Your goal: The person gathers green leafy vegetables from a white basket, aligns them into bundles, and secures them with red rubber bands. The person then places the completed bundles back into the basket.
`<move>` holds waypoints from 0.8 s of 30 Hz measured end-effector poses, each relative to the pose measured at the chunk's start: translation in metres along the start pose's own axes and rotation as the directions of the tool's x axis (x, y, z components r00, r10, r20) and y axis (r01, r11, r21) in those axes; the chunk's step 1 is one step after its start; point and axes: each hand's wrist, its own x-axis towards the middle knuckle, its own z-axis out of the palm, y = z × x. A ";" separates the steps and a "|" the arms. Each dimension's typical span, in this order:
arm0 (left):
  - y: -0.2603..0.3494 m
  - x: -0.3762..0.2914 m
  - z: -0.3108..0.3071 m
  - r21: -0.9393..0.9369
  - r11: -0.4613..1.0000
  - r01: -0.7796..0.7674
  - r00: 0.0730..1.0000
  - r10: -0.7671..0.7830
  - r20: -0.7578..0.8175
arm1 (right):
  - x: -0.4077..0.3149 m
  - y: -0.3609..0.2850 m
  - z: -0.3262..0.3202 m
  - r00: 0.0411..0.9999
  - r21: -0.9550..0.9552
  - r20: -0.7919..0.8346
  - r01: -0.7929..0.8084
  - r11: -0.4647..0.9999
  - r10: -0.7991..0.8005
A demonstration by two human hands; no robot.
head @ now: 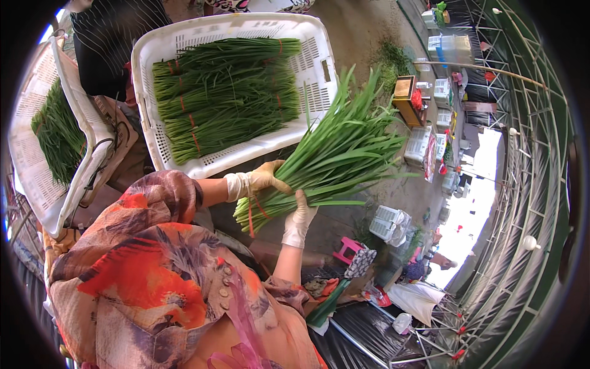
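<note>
A bundle of long flat green leaves, which look like garlic chives [336, 143], is held in front of my body, its pale stem ends to the lower left and its leaf tips fanned to the upper right. Red-orange bands [251, 217] circle it near the stem ends. My left hand [267, 179], in a thin pale glove, grips the bundle from its upper side. From below, my gloved right hand [299, 219] grasps it, thumb lying over the leaves. Just beyond stands a white slotted plastic crate [152, 104], where banded chive bundles [226, 97] lie side by side in a row.
A second white crate [34, 184] with chives stands tilted at the left. A person in dark striped clothing [108, 41] is close behind the crates. Loose greens [392, 60] lie on the floor, near a wooden box [405, 99]. Further right are a pink stool [346, 249] and stacked crates [387, 223].
</note>
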 end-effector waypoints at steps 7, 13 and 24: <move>-0.025 -0.001 -0.038 -0.086 0.996 -0.037 0.998 0.041 0.046 | -0.015 0.029 0.017 0.994 -0.127 -0.063 0.082 0.989 -0.090; 0.006 -0.030 -0.061 -0.234 0.972 0.000 0.999 -0.011 -0.048 | -0.023 0.052 0.055 0.998 -0.168 -0.005 0.054 0.984 -0.056; -0.014 -0.056 -0.105 -0.349 0.925 -0.149 0.986 0.114 -0.119 | -0.026 -0.020 0.031 0.988 -0.391 0.133 -0.025 0.920 0.083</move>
